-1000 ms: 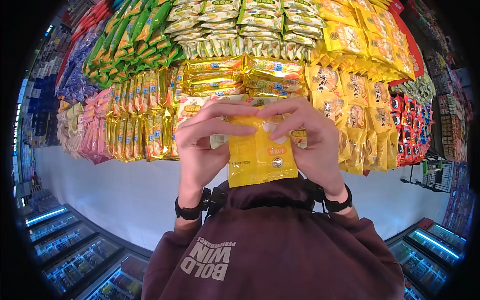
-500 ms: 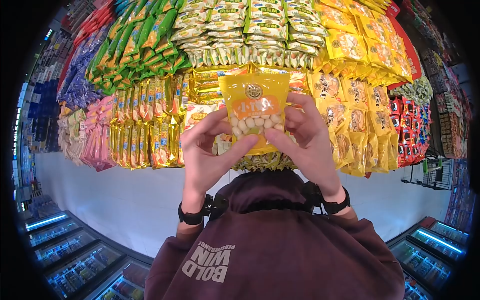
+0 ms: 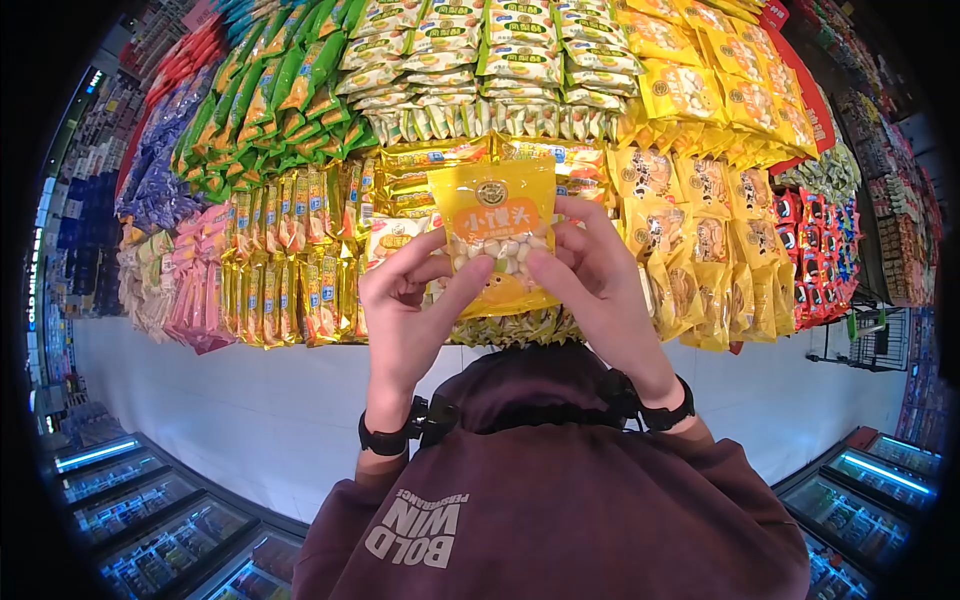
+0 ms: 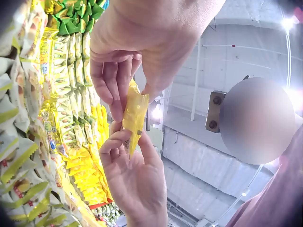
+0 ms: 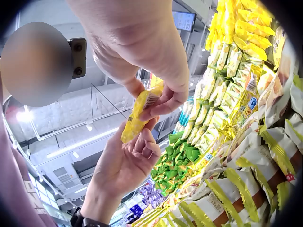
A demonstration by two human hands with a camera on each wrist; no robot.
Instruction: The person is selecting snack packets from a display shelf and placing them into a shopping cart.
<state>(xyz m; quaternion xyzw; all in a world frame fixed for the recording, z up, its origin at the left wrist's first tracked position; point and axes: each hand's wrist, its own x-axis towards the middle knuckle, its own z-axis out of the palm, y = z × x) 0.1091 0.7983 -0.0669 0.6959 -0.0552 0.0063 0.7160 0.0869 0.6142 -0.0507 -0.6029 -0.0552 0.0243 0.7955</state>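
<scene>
Both hands hold a small yellow packet of round biscuits [image 3: 497, 232] upright in front of the chest. Its printed front, with an orange label and pale biscuits showing below, faces the head camera. The left hand [image 3: 412, 300] pinches the lower left side, thumb across the front and fingers behind. On the opposite edge, the right hand [image 3: 612, 295] grips the packet the same way. Seen edge-on in the left wrist view, the packet [image 4: 136, 113] is thin and slightly bulged. A barcode marks the packet's back [image 5: 142, 106] in the right wrist view.
A display of stacked snack packs stands just ahead: gold-wrapped bars [image 3: 275, 255], green packs [image 3: 285, 90], white-and-green packs [image 3: 525, 50] and yellow bags [image 3: 685, 90]. Pale floor [image 3: 250, 400] lies between it and the person. A wire basket [image 3: 868, 338] stands at the right.
The packet has been flipped from its date-printed back to its front, both thumbs coming onto the front. Since half a second ago it has shifted slightly left and down in the head view.
</scene>
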